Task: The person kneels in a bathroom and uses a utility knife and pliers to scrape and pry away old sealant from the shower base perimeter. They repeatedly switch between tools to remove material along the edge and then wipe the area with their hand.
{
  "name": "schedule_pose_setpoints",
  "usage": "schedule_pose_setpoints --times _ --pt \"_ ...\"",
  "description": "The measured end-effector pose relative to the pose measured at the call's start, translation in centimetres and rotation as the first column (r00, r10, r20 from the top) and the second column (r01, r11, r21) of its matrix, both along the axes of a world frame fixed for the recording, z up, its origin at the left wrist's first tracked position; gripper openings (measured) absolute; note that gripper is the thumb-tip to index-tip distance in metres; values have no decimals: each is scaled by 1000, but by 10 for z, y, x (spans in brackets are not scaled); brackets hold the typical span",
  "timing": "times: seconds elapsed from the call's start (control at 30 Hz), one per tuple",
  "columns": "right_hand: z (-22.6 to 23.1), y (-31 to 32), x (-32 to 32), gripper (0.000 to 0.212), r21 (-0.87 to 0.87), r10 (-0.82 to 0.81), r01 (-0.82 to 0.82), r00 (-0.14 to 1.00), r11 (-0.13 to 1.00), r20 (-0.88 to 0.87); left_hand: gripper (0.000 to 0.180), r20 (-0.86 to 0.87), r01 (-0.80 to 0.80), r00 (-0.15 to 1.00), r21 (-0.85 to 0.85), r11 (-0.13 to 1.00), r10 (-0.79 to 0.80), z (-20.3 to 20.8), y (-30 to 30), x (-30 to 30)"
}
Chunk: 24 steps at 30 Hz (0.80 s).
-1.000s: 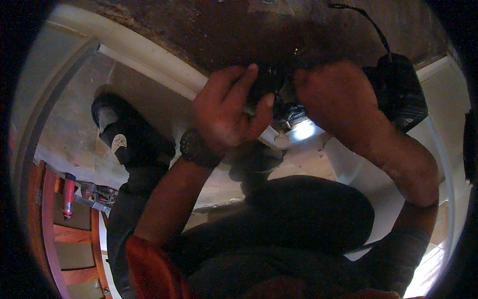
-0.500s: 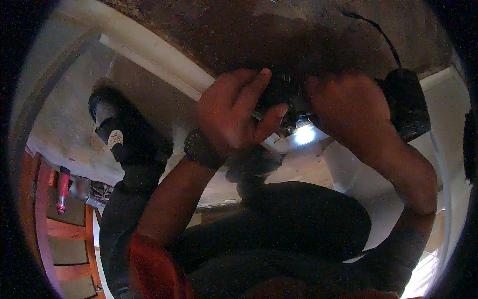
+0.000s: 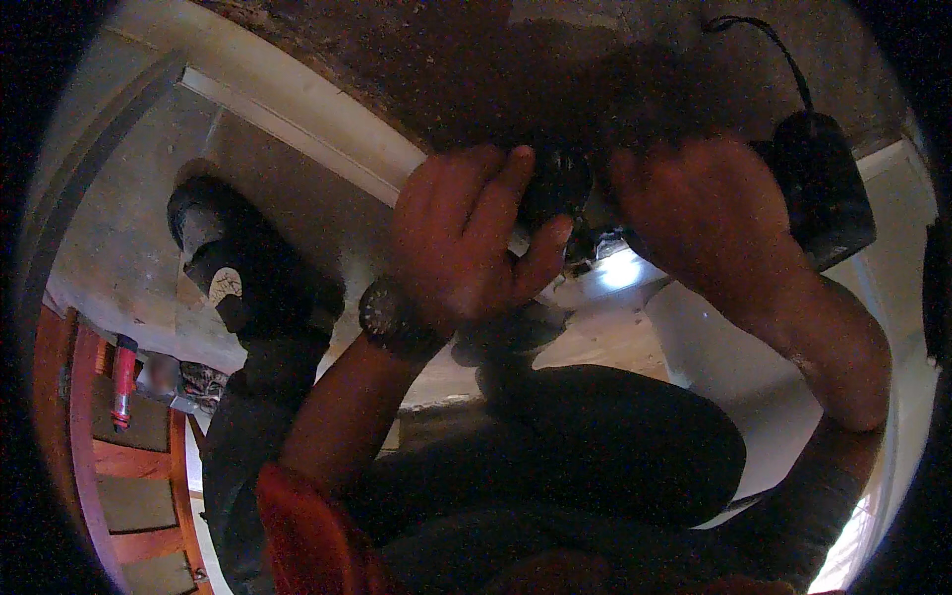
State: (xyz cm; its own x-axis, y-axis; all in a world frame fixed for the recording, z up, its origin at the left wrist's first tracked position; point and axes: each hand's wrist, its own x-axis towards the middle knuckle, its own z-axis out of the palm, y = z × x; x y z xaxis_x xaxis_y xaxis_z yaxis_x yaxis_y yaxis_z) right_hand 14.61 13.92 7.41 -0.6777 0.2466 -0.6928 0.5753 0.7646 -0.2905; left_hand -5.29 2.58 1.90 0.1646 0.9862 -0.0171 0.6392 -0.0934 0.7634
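In front of me, low by a pale edge strip, both my hands are at a dark device with a rounded black part (image 3: 558, 185). My left hand (image 3: 461, 228), a watch on its wrist, curls its fingers and thumb around the left side of that part. Facing it, my right hand (image 3: 699, 208) is closed at the device's right side; what lies under its fingers is hidden. A bright white light (image 3: 621, 270) shines just below the device. Right of my right hand sits a black boxy body (image 3: 821, 188) with a black cord (image 3: 778, 59); whether it joins the device is hidden.
A pale strip (image 3: 297, 129) runs diagonally from the upper left towards my hands. My shoe (image 3: 218, 238) rests on the floor at left. A red tube-like object (image 3: 124, 382) and orange-brown wooden framing (image 3: 129, 461) are at the lower left. Stained brown surface (image 3: 446, 59) lies beyond.
The view has shifted slightly, and the black body and cord sit a little farther right and lower in it. Both hands stay at the device, with small finger movements.
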Motion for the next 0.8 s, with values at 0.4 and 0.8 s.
schedule_pose_setpoints --times 0.4,0.8 --pt "4 0 -8 11 46 20 -21 999 999 32 58 -129 19 992 61 998 -11 -4 4 -15" --pt "2 -1 -13 14 12 37 -38 993 999 109 59 -190 14 982 85 996 3 -10 2 -13"
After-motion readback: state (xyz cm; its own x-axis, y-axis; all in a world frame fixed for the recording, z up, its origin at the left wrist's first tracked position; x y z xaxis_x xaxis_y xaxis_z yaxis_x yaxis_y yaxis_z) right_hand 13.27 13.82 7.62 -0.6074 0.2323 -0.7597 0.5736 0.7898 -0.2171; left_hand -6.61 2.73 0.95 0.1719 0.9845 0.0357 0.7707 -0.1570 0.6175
